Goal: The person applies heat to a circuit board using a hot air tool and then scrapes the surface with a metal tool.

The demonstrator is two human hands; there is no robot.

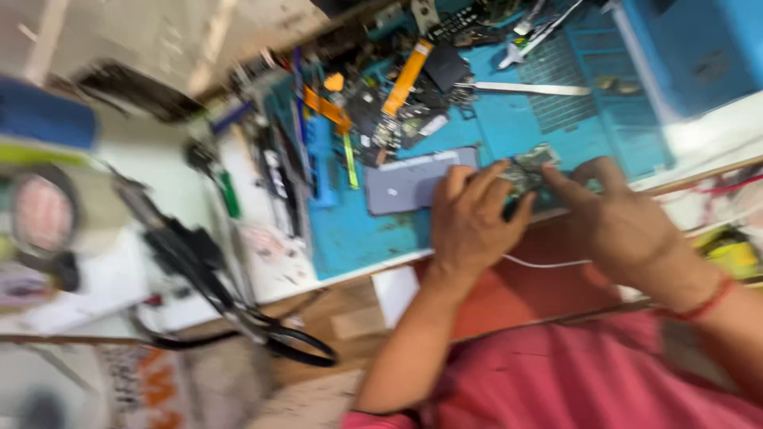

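2 hands on a small circuit board at the blue repair mat's front edge.

I see my left hand [470,221] and right hand [616,222] pinching the circuit board [531,168] between narrow fingertips, on the blue mat [509,127], just right of a grey phone body [413,181]; blur hides finer detail.

Under your hands [540,222] lies a bright blue work mat [509,127] with a fine grid pattern at its far side. The small circuit board [528,167] at your fingertips is greenish-grey and mottled. Just left of your left hand [469,222] sits a plain grey phone shell [409,183]. Beyond it run orange ribbon cables [405,79]. Your shirt [572,373] is pink-red, and a red thread [707,302] circles your right wrist. Nearer you, the table [517,294] shows reddish-brown wood.
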